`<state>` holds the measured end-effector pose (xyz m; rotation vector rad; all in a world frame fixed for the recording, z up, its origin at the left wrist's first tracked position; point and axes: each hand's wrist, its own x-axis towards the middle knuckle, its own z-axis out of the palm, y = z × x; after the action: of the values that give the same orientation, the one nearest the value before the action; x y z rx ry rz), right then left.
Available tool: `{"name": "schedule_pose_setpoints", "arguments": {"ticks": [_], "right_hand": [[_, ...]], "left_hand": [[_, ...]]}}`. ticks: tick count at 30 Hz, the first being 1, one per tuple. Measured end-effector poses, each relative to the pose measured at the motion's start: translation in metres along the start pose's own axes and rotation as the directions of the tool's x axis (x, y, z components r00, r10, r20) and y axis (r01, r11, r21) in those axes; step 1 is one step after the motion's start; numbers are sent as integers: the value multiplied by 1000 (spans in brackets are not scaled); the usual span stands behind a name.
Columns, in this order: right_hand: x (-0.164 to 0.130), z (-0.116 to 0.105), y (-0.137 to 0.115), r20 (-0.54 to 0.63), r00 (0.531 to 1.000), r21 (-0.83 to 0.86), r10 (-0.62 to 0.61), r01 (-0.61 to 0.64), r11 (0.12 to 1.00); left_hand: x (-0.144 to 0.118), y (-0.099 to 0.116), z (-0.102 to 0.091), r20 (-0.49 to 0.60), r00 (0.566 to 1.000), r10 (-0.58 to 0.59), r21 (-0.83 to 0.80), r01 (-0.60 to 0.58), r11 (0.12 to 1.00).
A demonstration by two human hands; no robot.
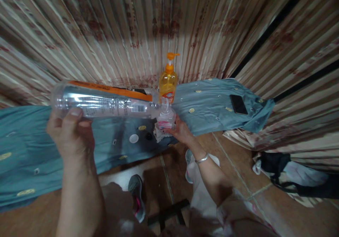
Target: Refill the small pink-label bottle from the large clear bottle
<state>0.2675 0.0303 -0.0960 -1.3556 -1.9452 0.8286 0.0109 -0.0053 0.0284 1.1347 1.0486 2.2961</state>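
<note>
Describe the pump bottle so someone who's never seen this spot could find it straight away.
Look along the blue-grey patterned cloth spread in front of the striped curtain. At its back edge, near the middle, the pump bottle stands upright. It is the only yellow-orange thing with a pump top, just behind the mouth of the large clear bottle that the left hand tips sideways.

Clear bottle point(106, 101) with orange label, orange pump bottle point(167, 81), teal gold-dotted cloth point(212, 103), striped beige curtain point(106, 25).

I see my left hand point(69, 131) at nine o'clock tipping a clear plastic bottle point(106, 101) sideways into a small container point(167, 119) gripped by my right hand point(180, 131) at centre; an orange pump bottle point(167, 81) stands at twelve o'clock.
</note>
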Motion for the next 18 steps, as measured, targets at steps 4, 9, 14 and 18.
{"name": "schedule_pose_setpoints", "arguments": {"ticks": [4, 9, 14, 18], "right_hand": [[-1, -1, -1, 4, 1000, 3, -7, 7, 1000], [0, 0, -1, 1, 1000, -16, 10, -10, 1000], [0, 0, 1, 5, 1000, -9, -6, 6, 1000], [1, 0, 2, 13, 999, 37, -32, 32, 999]], "left_hand": [[0, 0, 0, 9, 1000, 2, -1, -2, 1000], [1, 1, -1, 4, 1000, 7, -49, -7, 999], [1, 0, -1, 57, 998, 27, -56, -24, 998], [1, 0, -1, 58, 998, 29, -78, -24, 997]]}}
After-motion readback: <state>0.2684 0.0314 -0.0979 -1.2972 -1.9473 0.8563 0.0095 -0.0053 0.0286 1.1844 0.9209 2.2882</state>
